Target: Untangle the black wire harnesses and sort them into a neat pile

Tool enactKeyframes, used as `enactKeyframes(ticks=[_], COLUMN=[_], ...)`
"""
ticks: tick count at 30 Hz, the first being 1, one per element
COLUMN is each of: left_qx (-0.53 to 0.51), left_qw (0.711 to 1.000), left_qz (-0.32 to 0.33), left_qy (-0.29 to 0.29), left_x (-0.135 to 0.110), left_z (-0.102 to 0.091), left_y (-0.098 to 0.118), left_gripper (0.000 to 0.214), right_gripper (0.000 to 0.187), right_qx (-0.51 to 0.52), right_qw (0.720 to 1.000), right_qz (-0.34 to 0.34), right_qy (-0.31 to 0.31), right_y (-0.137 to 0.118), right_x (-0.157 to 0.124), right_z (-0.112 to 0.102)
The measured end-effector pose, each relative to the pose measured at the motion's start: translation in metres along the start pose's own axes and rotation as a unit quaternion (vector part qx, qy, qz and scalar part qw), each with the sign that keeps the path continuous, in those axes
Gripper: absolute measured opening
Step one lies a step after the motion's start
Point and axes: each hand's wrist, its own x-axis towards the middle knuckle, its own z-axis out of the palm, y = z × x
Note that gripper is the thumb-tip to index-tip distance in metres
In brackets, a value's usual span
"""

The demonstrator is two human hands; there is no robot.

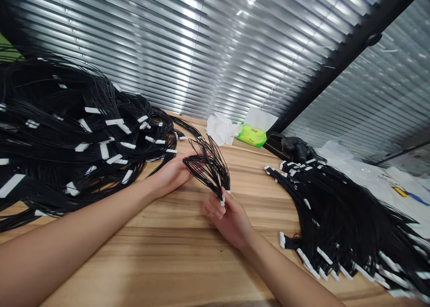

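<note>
A looped bundle of thin black wires with white connectors, a wire harness [215, 164], is held above the middle of the wooden table. My right hand [228, 217] pinches its lower end, where a small white connector shows between thumb and fingers. Behind the loops, at their left side, is my left hand [178, 170]; the wires partly cover its fingers, so its grip is hard to see. Close to my left hand lies a large tangled heap of similar black harnesses [110, 101] with white connectors.
On the right, more black harnesses [336, 217] lie in a fanned pile. A green tissue pack [251, 134] and a crumpled white tissue [221, 128] sit at the table's back. Blinds [151, 43] rise behind. A yellow-and-blue tool [401, 191] lies far right, near clear plastic [339, 155].
</note>
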Motion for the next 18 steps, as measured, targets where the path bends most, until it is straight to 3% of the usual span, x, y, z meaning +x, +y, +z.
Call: enactKeyframes(ticks=[7, 12, 18], left_qx=[-0.045, 0.189, 0.301], left_qw=[0.997, 0.981, 0.948], left_qz=[-0.034, 0.039, 0.103], left_qy=[0.050, 0.011, -0.003], left_x=[-0.003, 0.000, -0.002], left_z=[-0.015, -0.021, -0.017], left_y=[-0.004, -0.022, -0.031], left_gripper=[0.020, 0.021, 0.026], right_gripper=[0.044, 0.041, 0.040], right_qx=[-0.005, 0.000, 0.009], right_qw=[0.996, 0.998, 1.000], right_qz=[0.028, 0.030, 0.008], right_qy=[-0.080, -0.055, -0.008], right_y=[0.002, 0.004, 0.006], right_x=[-0.006, -0.004, 0.001], right_z=[0.001, -0.002, -0.007])
